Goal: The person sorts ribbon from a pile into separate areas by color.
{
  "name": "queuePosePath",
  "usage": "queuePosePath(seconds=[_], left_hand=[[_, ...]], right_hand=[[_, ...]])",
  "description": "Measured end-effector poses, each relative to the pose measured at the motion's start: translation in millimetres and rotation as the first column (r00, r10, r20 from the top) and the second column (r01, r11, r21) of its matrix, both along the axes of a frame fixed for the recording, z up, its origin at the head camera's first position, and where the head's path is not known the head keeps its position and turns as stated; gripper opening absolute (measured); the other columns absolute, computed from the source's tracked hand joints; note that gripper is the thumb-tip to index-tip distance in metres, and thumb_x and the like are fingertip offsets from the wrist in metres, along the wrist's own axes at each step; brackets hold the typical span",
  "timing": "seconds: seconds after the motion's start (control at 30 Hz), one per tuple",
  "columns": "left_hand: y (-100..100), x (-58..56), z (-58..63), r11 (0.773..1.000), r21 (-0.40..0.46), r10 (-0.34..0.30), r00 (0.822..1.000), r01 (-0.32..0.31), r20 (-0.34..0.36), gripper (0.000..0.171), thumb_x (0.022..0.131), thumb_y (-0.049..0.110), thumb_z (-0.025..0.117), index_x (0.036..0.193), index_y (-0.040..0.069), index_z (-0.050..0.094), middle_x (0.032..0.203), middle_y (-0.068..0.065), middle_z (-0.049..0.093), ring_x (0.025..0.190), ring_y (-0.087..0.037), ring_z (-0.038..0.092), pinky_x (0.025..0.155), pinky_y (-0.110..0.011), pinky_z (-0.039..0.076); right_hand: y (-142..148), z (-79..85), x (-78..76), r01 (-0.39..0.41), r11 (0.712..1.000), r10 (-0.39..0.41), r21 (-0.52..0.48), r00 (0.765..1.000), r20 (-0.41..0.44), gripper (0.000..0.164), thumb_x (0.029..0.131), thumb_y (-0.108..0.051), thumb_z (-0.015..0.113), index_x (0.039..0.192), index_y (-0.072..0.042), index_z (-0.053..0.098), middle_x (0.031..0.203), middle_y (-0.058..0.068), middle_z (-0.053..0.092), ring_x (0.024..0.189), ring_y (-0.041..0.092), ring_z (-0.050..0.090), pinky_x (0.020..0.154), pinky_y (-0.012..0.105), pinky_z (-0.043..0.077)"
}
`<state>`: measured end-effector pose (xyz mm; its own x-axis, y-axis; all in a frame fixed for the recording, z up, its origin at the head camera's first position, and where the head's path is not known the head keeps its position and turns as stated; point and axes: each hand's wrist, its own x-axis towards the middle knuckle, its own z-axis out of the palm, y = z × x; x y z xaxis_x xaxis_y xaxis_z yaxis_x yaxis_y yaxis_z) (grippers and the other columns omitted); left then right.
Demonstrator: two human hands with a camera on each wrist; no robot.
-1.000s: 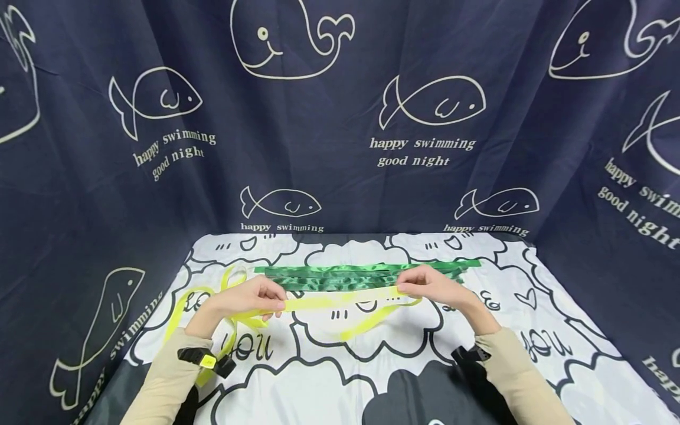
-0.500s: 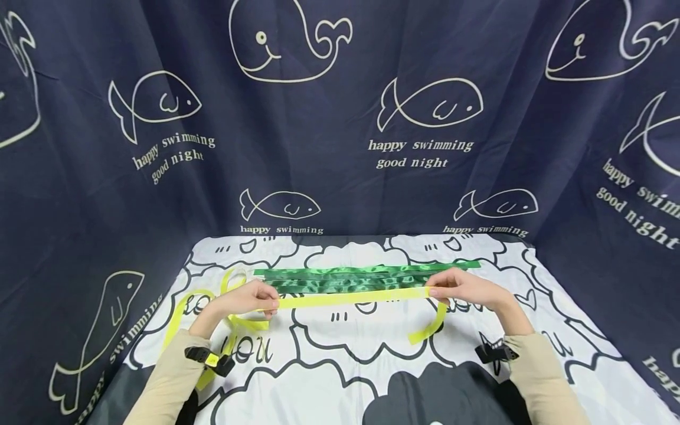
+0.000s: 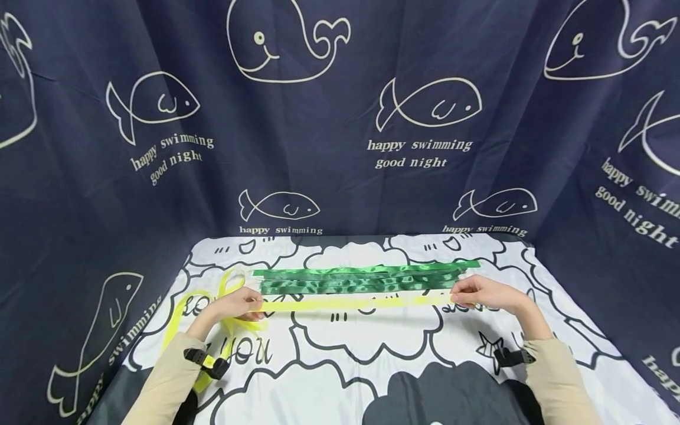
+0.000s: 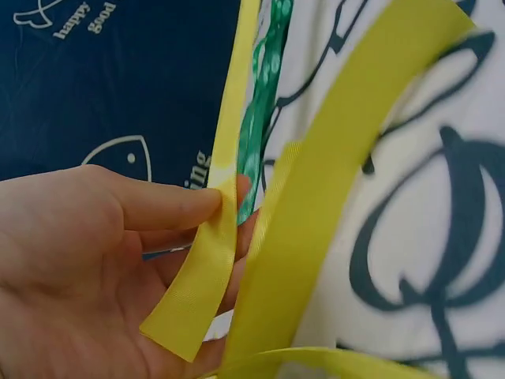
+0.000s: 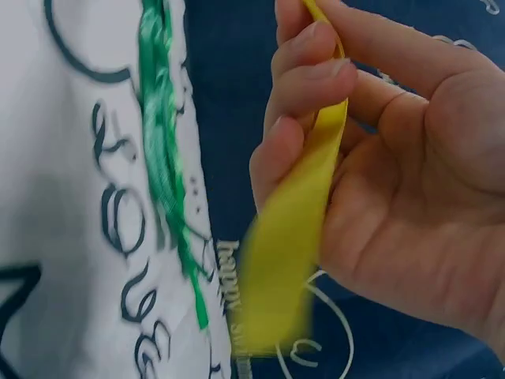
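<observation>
A yellow ribbon [image 3: 356, 304] stretches nearly straight between both hands, in front of several green ribbons [image 3: 361, 279] laid side by side across the cloth. My left hand [image 3: 236, 304] pinches it near one end between thumb and fingers; in the left wrist view the short cut end [image 4: 185, 304] hangs over the palm. My right hand [image 3: 486, 293] pinches the other end, and a short yellow tail [image 5: 284, 268] dangles below the fingers in the right wrist view. More yellow ribbon [image 3: 172, 321] lies in loose loops under and beside the left hand.
A white cloth [image 3: 319, 389] with black cloud drawings and lettering covers the table. Dark blue curtains [image 3: 340, 136] with fish prints stand behind the table and at both sides.
My right hand has slid rightward along the yellow ribbon toward its end, shortening the hanging tail. The left hand has shifted slightly left. The stretched span is longer.
</observation>
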<state>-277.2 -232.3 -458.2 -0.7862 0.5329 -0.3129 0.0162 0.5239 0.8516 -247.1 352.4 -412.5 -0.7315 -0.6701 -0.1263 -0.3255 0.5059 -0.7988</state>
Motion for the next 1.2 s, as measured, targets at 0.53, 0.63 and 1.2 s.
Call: queuePosePath(seconds=[0.53,0.63,1.2], left_hand=[[-13,15.1,3.5,0.980,-0.161,0.103,0.989,-0.120,-0.109,0.017,0.092,0.001,0.053,0.080,-0.008,0.062,0.062,-0.005,0.061,0.054,-0.011,0.058,0.053,-0.024,0.048],[-13,14.0,2.5,0.971,-0.192,0.109,0.977,-0.145,-0.182,0.014,0.088,-0.003,0.053,0.082,-0.009,0.064,0.063,-0.007,0.063,0.054,-0.011,0.058,0.056,-0.027,0.052],[-9,10.2,-0.7,0.925,-0.268,0.175,0.927,-0.270,-0.332,0.004,0.074,-0.001,0.066,0.071,0.000,0.069,0.057,-0.004,0.061,0.049,-0.011,0.052,0.049,-0.022,0.040]], right_hand=[[46,-36.2,-3.4,0.242,0.965,-0.249,0.099,0.966,0.068,0.025,0.095,-0.011,0.056,0.091,0.014,0.061,0.061,-0.006,0.042,0.053,0.002,0.038,0.049,0.022,0.032],[53,-41.4,-3.4,0.291,0.949,-0.300,0.120,0.952,0.062,0.025,0.095,-0.010,0.056,0.093,0.014,0.061,0.063,-0.005,0.045,0.054,0.003,0.039,0.050,0.022,0.033],[73,-47.4,1.2,0.559,0.781,-0.571,0.280,0.820,-0.045,0.016,0.087,-0.005,0.062,0.089,0.010,0.063,0.065,-0.002,0.056,0.058,0.010,0.048,0.054,0.024,0.042]])
